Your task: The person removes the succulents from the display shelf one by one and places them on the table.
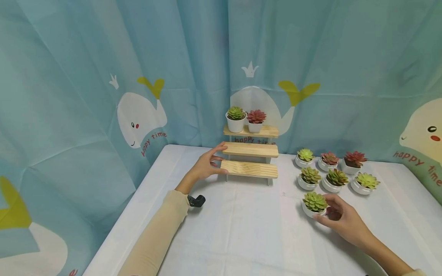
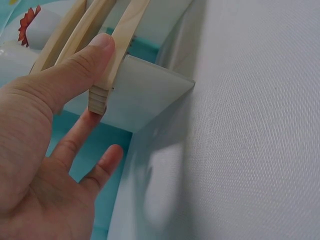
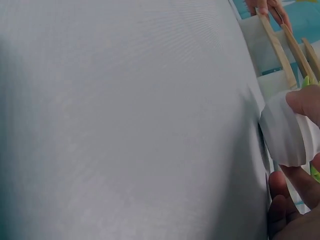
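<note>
A three-tier wooden shelf stand (image 1: 249, 168) with pale side panels stands near the back of the table. My left hand (image 1: 207, 165) grips its left end, the thumb (image 2: 95, 55) on the lowest plank (image 2: 122, 45) and other fingers spread beside the tiers. On the top tier sit a green succulent in a round white pot (image 1: 236, 123) and a red succulent in a square white pot (image 1: 255, 127). With thumb and fingers, my right hand (image 1: 348, 222) holds a green succulent (image 1: 315, 201) by its ridged white pot (image 3: 284, 131). It is tilted in the right wrist view.
Several more potted succulents stand in two rows at the back right, among them a red one (image 1: 355, 159) and a light green one (image 1: 366, 180). A white cloth (image 1: 241, 230) covers the table. Behind it hangs a blue whale-print curtain (image 1: 193, 50).
</note>
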A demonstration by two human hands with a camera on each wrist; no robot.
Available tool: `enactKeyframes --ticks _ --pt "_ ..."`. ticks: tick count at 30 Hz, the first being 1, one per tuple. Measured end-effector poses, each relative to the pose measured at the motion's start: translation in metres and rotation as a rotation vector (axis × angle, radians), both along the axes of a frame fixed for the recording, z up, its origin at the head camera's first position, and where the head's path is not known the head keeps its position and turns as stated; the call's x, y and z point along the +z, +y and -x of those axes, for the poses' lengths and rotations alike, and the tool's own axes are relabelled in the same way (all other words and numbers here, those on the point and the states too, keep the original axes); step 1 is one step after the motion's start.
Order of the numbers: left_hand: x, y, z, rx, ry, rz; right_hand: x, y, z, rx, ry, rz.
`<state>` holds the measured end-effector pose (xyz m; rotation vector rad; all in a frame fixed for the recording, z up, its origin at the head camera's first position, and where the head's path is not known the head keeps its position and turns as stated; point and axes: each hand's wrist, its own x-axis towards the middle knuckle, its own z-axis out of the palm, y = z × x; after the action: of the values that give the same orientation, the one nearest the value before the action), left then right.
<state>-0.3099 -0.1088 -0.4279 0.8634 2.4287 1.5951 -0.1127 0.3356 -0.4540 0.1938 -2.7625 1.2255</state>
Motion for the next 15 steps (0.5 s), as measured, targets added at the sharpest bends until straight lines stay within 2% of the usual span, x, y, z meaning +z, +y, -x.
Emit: enactKeyframes --ticks 9,15 --pt "0.0015 0.0002 -0.0001 0.013 0.005 0.015 -0.0032 0.0037 -0.0001 0.033 0.02 0.035" --pt "0.0018 0.0003 -0.0005 0.006 0.005 0.01 -0.0053 0.0065 0.001 0.054 -0.002 0.053"
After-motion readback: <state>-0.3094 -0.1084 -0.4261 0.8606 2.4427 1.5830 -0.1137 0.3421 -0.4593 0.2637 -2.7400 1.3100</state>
